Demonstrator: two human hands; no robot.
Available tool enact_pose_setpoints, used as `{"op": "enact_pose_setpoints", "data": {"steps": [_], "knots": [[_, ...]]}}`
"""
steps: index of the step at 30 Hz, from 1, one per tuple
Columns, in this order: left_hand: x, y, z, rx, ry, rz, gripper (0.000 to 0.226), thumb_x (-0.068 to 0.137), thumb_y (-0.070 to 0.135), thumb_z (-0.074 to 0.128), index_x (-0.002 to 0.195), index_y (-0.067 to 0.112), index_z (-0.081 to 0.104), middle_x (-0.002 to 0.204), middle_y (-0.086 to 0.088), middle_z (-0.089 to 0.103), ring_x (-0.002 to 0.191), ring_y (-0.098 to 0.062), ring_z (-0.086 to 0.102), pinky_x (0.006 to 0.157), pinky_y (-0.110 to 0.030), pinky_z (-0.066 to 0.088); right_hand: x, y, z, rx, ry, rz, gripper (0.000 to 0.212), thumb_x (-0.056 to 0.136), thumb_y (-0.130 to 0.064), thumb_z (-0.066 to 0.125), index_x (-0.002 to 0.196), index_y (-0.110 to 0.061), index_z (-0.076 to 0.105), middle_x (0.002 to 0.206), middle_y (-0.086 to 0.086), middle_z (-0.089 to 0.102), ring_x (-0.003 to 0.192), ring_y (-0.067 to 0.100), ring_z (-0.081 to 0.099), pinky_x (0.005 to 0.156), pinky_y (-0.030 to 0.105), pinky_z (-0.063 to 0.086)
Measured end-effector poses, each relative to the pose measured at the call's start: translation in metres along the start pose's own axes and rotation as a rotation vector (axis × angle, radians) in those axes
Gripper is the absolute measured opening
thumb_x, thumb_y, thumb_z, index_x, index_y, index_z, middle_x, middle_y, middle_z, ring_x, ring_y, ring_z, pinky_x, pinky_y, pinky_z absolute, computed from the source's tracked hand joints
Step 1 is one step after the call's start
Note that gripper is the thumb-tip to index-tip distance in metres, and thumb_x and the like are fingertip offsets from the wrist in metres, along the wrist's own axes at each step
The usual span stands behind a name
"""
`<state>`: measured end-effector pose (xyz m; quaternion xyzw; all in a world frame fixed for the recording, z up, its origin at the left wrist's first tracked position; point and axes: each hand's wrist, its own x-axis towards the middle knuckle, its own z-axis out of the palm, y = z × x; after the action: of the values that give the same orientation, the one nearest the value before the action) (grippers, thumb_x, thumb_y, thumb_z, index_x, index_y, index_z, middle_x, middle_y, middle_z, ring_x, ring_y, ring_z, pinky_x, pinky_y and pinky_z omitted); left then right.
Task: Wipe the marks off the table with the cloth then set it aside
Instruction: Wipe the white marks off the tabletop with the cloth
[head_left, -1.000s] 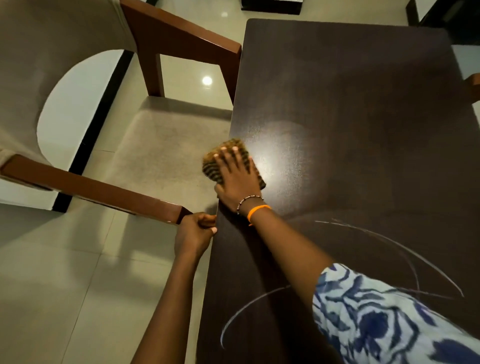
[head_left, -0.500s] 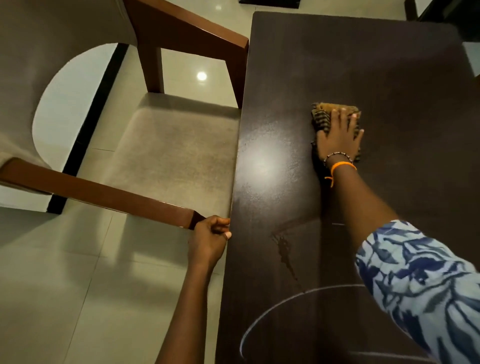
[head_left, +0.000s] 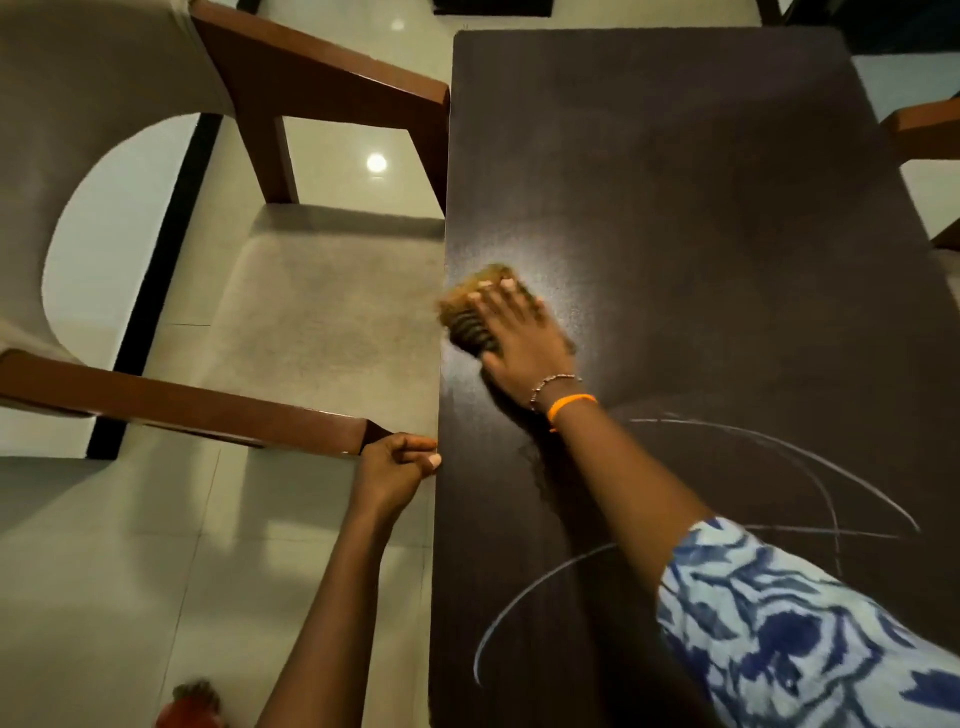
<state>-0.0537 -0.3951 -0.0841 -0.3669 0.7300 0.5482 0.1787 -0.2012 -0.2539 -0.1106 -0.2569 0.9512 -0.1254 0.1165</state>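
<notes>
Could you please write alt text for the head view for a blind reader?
A person's right hand presses a cloth on a dark table near its left edge; white marks lie nearer the person. The left hand grips the table edge beside a chair.

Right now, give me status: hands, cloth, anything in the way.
Right hand flat, fingers pressing cloth near table left edge. Left hand grips table edge beside chair arm. Chalk marks unwiped, near side. Nothing in cloth's path.

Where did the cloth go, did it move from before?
Yes. The cloth, under the right hand, slid left across the table, from its middle to the edge beside the chair.
</notes>
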Motion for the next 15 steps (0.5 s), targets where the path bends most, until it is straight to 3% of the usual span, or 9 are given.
{"op": "enact_pose_setpoints", "data": {"steps": [2, 5, 9, 12, 15], "knots": [[-0.002, -0.003, 0.001, -0.021, 0.047, 0.006, 0.02, 0.083, 0.001, 0.064, 0.103, 0.001, 0.067, 0.093, -0.01, 0.068, 0.076, -0.012, 0.062, 0.079, -0.024, 0.049, -0.023, 0.045, -0.011, 0.005, 0.065, 0.143, 0.079, 0.071, -0.043, 0.019, 0.147, -0.02, 0.02, 0.158, 0.004, 0.017, 0.147, 0.025, 0.008, 0.116, 0.049, 0.008], [-0.003, -0.004, 0.002, -0.05, 0.042, -0.005, 0.02, 0.083, 0.002, 0.065, 0.103, 0.001, 0.067, 0.095, -0.011, 0.068, 0.082, -0.017, 0.063, 0.081, -0.026, 0.049, -0.073, 0.119, -0.027, -0.026, 0.135, 0.395, 0.074, 0.076, -0.036, 0.029, 0.147, -0.017, 0.02, 0.158, 0.007, 0.016, 0.146, 0.028, 0.009, 0.115, 0.054, 0.011], [0.002, -0.004, 0.002, -0.05, 0.022, -0.008, 0.017, 0.083, 0.0, 0.063, 0.1, 0.002, 0.067, 0.092, -0.01, 0.067, 0.082, -0.019, 0.064, 0.084, -0.029, 0.05, -0.101, 0.129, -0.029, 0.022, 0.209, 0.625, 0.076, 0.077, -0.036, 0.032, 0.148, -0.011, 0.018, 0.158, 0.009, 0.015, 0.146, 0.029, 0.007, 0.116, 0.054, 0.006], [0.003, -0.004, 0.004, -0.056, 0.052, -0.006, 0.018, 0.083, 0.0, 0.063, 0.101, 0.0, 0.067, 0.092, -0.01, 0.067, 0.085, -0.02, 0.064, 0.085, -0.03, 0.05, -0.087, 0.08, -0.013, 0.052, 0.218, 0.602, 0.074, 0.083, -0.034, 0.042, 0.148, -0.01, 0.015, 0.158, 0.011, 0.011, 0.146, 0.03, 0.003, 0.116, 0.054, 0.002], [-0.001, -0.008, 0.011, -0.073, 0.114, -0.003, 0.016, 0.084, 0.003, 0.063, 0.099, 0.003, 0.068, 0.094, -0.009, 0.068, 0.09, -0.021, 0.064, 0.087, -0.032, 0.05, -0.078, 0.003, 0.017, 0.069, 0.147, 0.384, 0.078, 0.08, -0.037, 0.041, 0.149, -0.014, 0.013, 0.159, 0.009, 0.01, 0.147, 0.028, 0.002, 0.116, 0.05, -0.005]]}}
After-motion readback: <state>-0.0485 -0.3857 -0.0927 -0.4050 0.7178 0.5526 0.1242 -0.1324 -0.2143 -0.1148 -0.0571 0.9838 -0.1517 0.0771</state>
